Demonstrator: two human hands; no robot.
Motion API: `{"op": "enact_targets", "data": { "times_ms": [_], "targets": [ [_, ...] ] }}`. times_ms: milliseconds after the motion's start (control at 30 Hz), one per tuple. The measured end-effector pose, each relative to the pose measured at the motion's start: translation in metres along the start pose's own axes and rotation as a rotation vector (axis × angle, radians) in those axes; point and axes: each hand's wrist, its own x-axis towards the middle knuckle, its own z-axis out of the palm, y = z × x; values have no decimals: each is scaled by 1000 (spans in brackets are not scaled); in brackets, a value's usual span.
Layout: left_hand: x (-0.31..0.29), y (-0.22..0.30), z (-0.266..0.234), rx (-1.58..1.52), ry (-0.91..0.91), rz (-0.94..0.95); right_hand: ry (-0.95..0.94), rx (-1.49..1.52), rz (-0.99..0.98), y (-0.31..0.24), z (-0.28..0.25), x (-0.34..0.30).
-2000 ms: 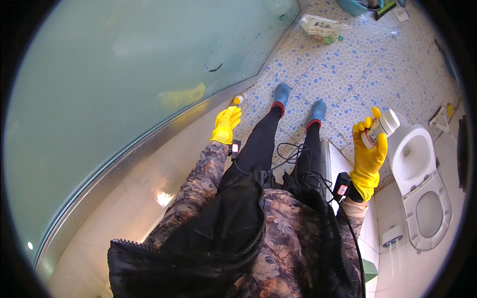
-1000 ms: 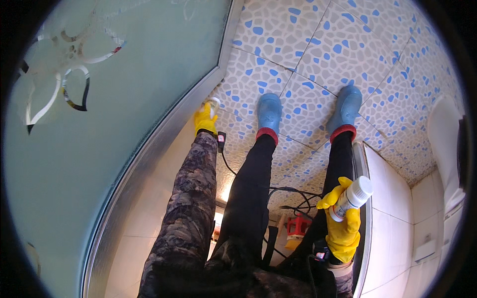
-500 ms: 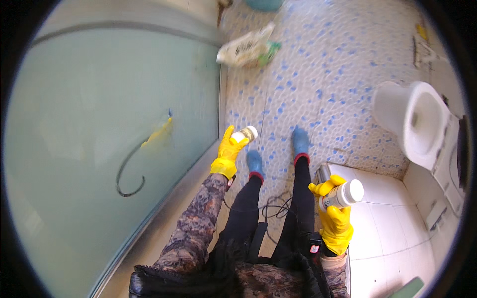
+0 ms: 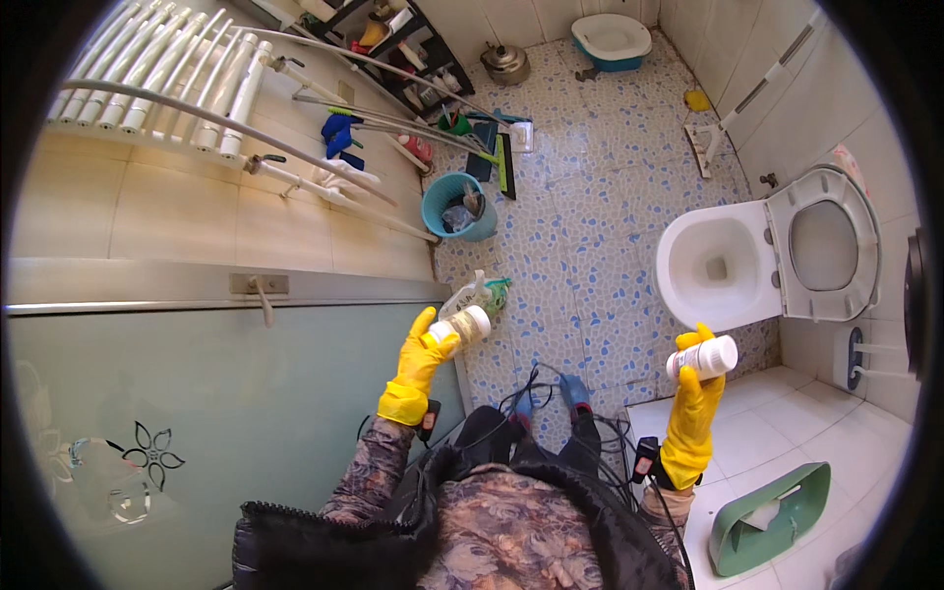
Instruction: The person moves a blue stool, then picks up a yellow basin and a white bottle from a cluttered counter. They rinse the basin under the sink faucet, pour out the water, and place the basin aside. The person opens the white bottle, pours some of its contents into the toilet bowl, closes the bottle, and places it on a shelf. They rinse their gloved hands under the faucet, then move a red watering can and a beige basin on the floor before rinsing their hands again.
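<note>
Both my hands wear yellow rubber gloves. My left hand [image 4: 417,369] is closed round a white plastic bottle [image 4: 458,329] with a white cap, held tilted with the cap to the right. It hovers near the frosted glass door [image 4: 285,393]. In my right hand [image 4: 694,408] is a second white bottle [image 4: 687,361], also lying nearly sideways, its white cap to the right. This hand is in front of the open toilet [image 4: 716,261] and above the white tiled ledge [image 4: 787,418]. Gloved fingers hide part of each bottle.
On the ledge lies a green plastic bin [image 4: 772,521]. A blue wastebasket [image 4: 462,208], a plastic bag [image 4: 472,297] and a broom [image 4: 505,167] are along the left. Farther off are a kettle [image 4: 506,65] and a basin [image 4: 612,41]. Black cables [image 4: 610,433] hang round my legs.
My view has tilted up and now takes in the radiator, shelf and far wall. Both hands still hold their bottles; the right one appears higher and farther forward.
</note>
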Motion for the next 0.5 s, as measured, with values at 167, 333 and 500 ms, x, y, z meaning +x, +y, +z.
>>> {"op": "enact_targets", "data": {
  "times_ms": [167,333,500],
  "targets": [
    [34,77,-12,-14,1,26,43,100,-111,-28,12,38],
    [141,122,-18,49,-32,163,133,30,-224,-78,72,81],
    [245,157,5,-109,-1,122,134,-85,-320,-132,125,146]
  ]
}}
